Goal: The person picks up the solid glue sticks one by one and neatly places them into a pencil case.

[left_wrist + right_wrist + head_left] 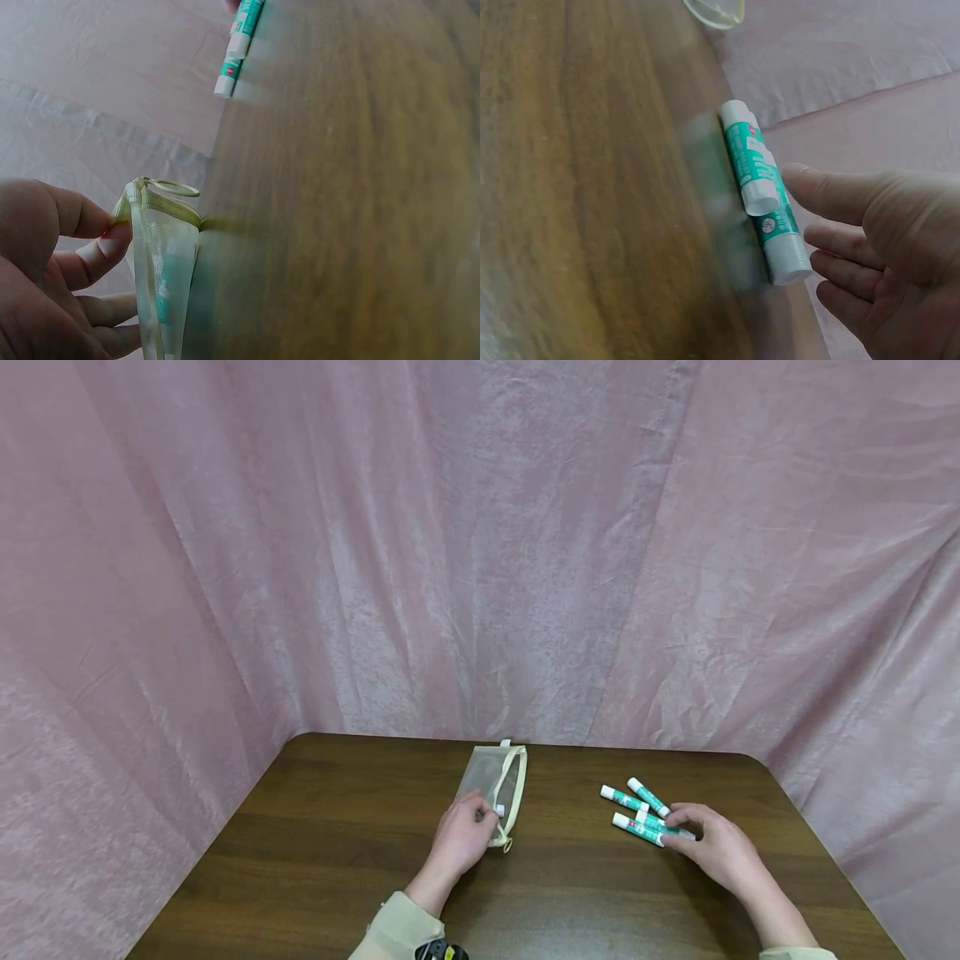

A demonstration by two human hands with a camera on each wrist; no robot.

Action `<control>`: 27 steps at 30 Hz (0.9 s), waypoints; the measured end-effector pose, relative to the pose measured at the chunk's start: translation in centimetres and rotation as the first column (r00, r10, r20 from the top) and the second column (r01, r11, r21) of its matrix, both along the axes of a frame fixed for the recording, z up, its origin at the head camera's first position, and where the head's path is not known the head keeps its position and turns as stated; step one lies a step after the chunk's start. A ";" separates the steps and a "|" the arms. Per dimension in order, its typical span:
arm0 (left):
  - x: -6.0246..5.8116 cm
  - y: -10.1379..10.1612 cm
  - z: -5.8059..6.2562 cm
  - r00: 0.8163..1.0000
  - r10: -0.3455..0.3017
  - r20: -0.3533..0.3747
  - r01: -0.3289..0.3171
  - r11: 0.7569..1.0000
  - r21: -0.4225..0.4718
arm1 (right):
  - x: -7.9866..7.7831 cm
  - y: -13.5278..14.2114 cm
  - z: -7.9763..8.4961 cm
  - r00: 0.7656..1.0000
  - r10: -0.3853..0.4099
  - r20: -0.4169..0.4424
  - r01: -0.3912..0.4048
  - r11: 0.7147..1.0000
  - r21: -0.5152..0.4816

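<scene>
A mesh zipper pouch (483, 772) with cream edging lies on the table, its mouth spread apart. My left hand (467, 831) pinches the edge of its opening between thumb and forefinger. Through the mesh a green glue stick (162, 285) shows inside, and its white end (500, 810) appears at the mouth in the head view. To the right lie several glue sticks (637, 828) with white ends and green labels, some overlapping. Over the nearest of them hovers my right hand (716, 847), thumb and fingers spread apart; in the right wrist view its thumb tip is right beside a glue stick (780, 225).
The brown wooden table (315, 835) has rounded far corners. Pink velvet curtains (480, 552) hang behind it and at both sides. A ring pull (176, 187) hangs at the pouch's near corner. A dark device (441, 950) sits at the left sleeve.
</scene>
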State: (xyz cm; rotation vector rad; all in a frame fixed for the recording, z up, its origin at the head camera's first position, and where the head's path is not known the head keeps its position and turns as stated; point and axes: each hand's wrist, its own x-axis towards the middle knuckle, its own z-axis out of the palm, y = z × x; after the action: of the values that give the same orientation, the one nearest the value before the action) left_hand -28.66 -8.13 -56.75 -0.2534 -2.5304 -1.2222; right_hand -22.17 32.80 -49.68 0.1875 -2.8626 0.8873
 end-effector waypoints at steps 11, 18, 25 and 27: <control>0.2 0.1 0.3 0.999 -0.006 -0.033 0.005 1.000 -0.012 | 0.2 -0.4 -0.8 0.999 0.002 -0.035 -0.001 0.999 0.050; -0.2 0.0 -0.2 1.000 -0.007 -0.027 0.007 1.000 0.000 | 0.2 -0.2 -1.1 1.000 0.000 -0.029 0.002 0.998 0.060; 0.2 0.0 0.0 0.999 -0.001 -0.043 0.000 1.000 -0.022 | 0.2 -0.2 -1.2 1.000 -0.016 -0.023 0.017 0.998 0.062; 1.0 0.1 1.2 0.999 -0.016 -0.033 0.016 1.000 -0.006 | 0.2 -0.2 -1.3 1.000 -0.017 -0.027 0.019 0.998 0.064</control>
State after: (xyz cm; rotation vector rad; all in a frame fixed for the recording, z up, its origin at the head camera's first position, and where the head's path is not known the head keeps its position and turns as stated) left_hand -27.70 -8.01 -55.53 -0.2935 -2.5089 -1.2063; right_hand -21.97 32.59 -50.98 0.1789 -2.8660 0.7845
